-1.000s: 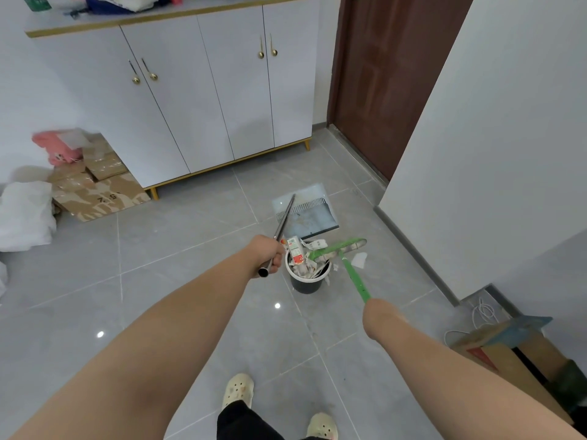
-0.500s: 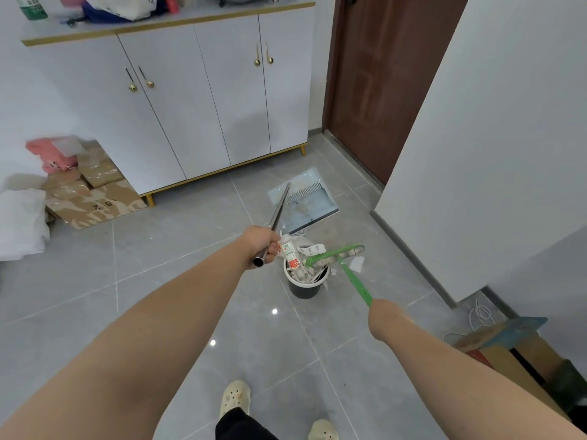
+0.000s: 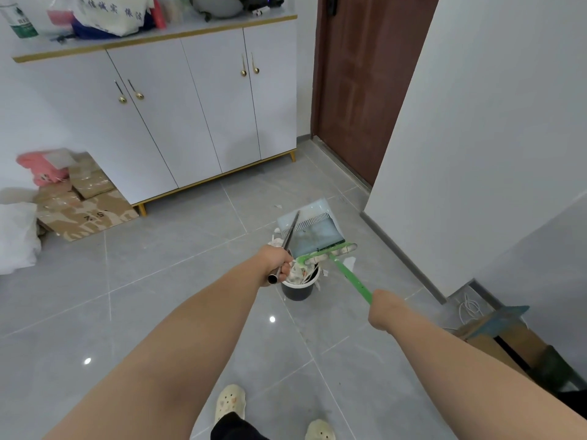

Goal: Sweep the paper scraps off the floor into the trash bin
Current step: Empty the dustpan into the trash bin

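Observation:
My left hand [image 3: 275,261] grips the metal handle of a pale blue dustpan [image 3: 313,228], which is tilted up just behind a small black trash bin [image 3: 298,289]. The bin is heaped with crumpled paper scraps [image 3: 297,272]. My right hand [image 3: 386,308] grips the green broom handle [image 3: 351,279]; the broom head [image 3: 328,251] lies across the dustpan's lower edge above the bin. A white scrap [image 3: 348,263] lies on the floor to the right of the bin, and a tiny one [image 3: 278,206] sits farther back.
A white cabinet [image 3: 178,115] stands at the back, with cardboard boxes [image 3: 85,204] and a white bag [image 3: 16,236] to its left. A brown door [image 3: 365,77] and a white wall corner [image 3: 374,198] are on the right. A box [image 3: 495,336] sits at lower right. My feet [image 3: 230,404] are below.
The dustpan has tipped up and moved over the bin, and the broom head has swept against its edge. The carton seen on top of the bin is hidden now.

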### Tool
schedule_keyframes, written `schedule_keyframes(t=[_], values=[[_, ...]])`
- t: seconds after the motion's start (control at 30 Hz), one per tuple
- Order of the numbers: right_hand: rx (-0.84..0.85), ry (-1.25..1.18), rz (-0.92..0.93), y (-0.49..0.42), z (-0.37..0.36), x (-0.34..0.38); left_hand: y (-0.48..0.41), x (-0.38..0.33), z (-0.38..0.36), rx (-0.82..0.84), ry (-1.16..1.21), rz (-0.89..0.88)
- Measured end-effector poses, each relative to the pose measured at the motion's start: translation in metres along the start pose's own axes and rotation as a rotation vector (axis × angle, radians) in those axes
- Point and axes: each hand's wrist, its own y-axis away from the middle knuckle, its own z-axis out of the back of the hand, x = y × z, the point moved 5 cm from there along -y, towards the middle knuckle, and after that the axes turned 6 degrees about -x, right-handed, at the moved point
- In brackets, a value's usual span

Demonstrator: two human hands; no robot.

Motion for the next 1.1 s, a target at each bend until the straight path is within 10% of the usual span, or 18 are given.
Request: schedule_keyframes(t=[1.1], values=[[-0.036, -0.120, -0.045, 0.001, 0.001, -0.016, 0.030, -0.039, -0.006, -0.031, 0.034, -0.036]])
